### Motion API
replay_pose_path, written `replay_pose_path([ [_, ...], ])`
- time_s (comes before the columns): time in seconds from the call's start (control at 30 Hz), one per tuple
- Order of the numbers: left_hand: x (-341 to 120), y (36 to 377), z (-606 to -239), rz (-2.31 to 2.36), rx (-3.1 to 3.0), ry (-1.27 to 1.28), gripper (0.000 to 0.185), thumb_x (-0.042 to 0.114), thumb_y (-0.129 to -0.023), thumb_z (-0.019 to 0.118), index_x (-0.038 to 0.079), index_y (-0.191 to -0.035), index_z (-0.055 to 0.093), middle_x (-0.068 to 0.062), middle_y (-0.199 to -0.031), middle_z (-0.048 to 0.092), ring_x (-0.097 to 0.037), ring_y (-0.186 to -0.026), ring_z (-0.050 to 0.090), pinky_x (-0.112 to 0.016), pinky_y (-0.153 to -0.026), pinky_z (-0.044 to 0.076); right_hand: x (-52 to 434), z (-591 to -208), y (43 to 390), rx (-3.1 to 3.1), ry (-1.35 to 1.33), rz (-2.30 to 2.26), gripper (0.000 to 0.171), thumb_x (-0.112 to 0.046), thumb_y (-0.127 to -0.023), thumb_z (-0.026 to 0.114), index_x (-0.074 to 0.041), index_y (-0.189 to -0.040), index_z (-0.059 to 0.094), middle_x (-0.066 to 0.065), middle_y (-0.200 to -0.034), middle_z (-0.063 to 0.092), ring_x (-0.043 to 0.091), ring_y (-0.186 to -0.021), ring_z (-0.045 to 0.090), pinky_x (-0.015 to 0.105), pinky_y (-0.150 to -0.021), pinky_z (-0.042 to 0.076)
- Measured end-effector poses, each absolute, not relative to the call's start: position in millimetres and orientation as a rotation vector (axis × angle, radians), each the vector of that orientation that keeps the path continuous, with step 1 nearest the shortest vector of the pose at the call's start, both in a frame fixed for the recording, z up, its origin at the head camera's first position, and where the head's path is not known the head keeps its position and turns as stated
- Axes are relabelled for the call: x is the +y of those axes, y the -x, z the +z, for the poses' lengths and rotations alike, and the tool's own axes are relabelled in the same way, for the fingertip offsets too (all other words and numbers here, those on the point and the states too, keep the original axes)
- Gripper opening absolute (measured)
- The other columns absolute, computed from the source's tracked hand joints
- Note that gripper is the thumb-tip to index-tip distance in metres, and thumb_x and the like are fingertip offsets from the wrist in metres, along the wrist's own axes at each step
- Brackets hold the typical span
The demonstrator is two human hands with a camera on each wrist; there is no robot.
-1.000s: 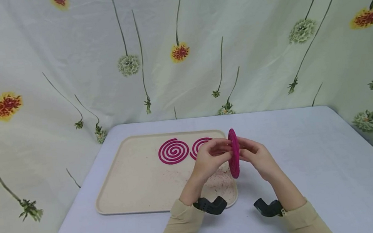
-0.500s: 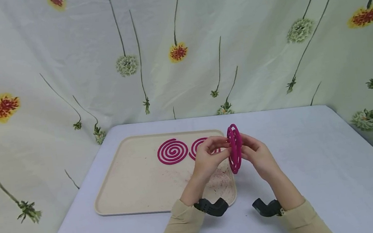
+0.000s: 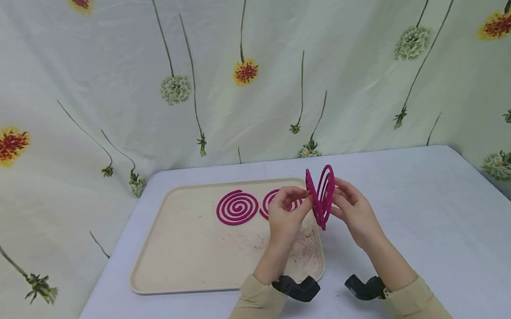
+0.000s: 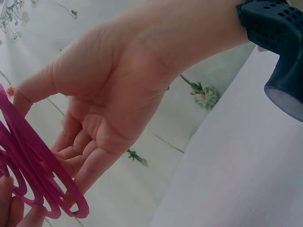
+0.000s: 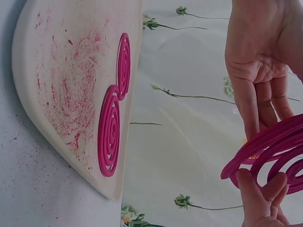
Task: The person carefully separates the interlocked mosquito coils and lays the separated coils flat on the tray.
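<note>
Two magenta mosquito coils stand on edge in mid-air near the tray's right side, forming a V: parted at the top, meeting at the bottom. My left hand point(image 3: 284, 222) pinches the left coil point(image 3: 310, 184) between thumb and fingers. On the other side, my right hand point(image 3: 357, 213) pinches the right coil point(image 3: 327, 190). The right wrist view shows the held pair's rings point(image 5: 274, 146) overlapping, so whether they are still interlocked is unclear. Flat on the beige tray point(image 3: 171, 255) lie two more coils: a whole-looking one point(image 3: 236, 208) and one point(image 3: 267, 200) partly behind my left hand.
Reddish crumbs point(image 5: 80, 99) are scattered over the tray's right part, with a few specks on the white tabletop point(image 3: 435, 222). A flower-printed cloth point(image 3: 349, 63) hangs behind the table. Both wrists wear black cameras.
The held coils were pressed together as one upright disc; now their tops have spread apart into a V. The right coil's top tilted right, and both hands rose slightly.
</note>
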State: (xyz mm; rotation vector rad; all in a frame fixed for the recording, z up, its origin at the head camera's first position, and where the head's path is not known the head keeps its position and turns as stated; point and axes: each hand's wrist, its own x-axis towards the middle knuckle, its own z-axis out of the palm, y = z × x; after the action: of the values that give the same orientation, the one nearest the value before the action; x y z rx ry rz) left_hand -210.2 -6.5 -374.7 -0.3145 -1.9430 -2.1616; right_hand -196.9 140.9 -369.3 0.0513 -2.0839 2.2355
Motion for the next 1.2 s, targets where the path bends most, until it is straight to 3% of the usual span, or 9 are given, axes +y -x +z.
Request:
replay_pose_path([
  [0.53, 3.8, 205.0, -377.9, -2.125, -1.882, 0.295, 0.019, 0.009, -0.082, 0.073, 0.004, -0.096, 0.063, -0.006, -0.093, 0.063, -0.018, -0.092, 0.057, -0.028, -0.074, 0.055, 142.4, -362.4, 191.8, -2.129, -0.071, 2.194, 0.048, -0.011, -0.098, 0.048, -0.006, -0.143, 0.032, 0.016, -0.118, 0.047, 0.007, -0.098, 0.056, 0.023, -0.087, 0.049],
  [0.7, -0.6, 206.2, -379.1, -2.075, -1.871, 0.463, 0.028, 0.001, -0.082, 0.069, -0.002, -0.107, 0.057, -0.015, -0.103, 0.058, -0.024, -0.098, 0.056, -0.032, -0.08, 0.054, 145.3, -362.8, 192.4, -2.132, -0.051, 2.203, 0.05, -0.011, -0.096, 0.051, -0.008, -0.143, 0.033, 0.011, -0.111, 0.052, 0.007, -0.096, 0.058, 0.026, -0.088, 0.05],
  [0.93, -12.2, 200.1, -364.6, -2.025, -1.883, 0.808, 0.06, -0.009, -0.082, 0.061, -0.008, -0.136, 0.035, -0.025, -0.134, 0.043, -0.037, -0.125, 0.041, -0.053, -0.098, 0.039, 145.1, -363.6, 192.3, -2.067, -0.11, 2.303, 0.046, -0.011, -0.097, 0.047, -0.005, -0.141, 0.035, 0.002, -0.103, 0.056, 0.01, -0.097, 0.058, 0.029, -0.087, 0.051],
  [1.07, -17.8, 196.3, -354.3, -2.058, -1.91, 0.886, 0.064, -0.011, -0.082, 0.06, -0.007, -0.139, 0.031, -0.027, -0.132, 0.043, -0.039, -0.124, 0.042, -0.054, -0.098, 0.039, 144.0, -363.1, 190.8, -2.042, -0.156, 2.329, 0.044, -0.011, -0.098, 0.045, 0.0, -0.139, 0.035, 0.005, -0.109, 0.055, 0.009, -0.095, 0.059, 0.025, -0.084, 0.051],
  [1.2, -20.8, 196.3, -352.0, -2.025, -1.937, 0.917, 0.058, -0.011, -0.081, 0.061, -0.01, -0.134, 0.037, -0.029, -0.123, 0.042, -0.039, -0.115, 0.045, -0.051, -0.095, 0.044, 144.1, -363.2, 189.6, -2.033, -0.181, 2.34, 0.041, -0.011, -0.098, 0.044, 0.004, -0.136, 0.037, 0.006, -0.114, 0.053, 0.008, -0.097, 0.057, 0.022, -0.085, 0.05],
])
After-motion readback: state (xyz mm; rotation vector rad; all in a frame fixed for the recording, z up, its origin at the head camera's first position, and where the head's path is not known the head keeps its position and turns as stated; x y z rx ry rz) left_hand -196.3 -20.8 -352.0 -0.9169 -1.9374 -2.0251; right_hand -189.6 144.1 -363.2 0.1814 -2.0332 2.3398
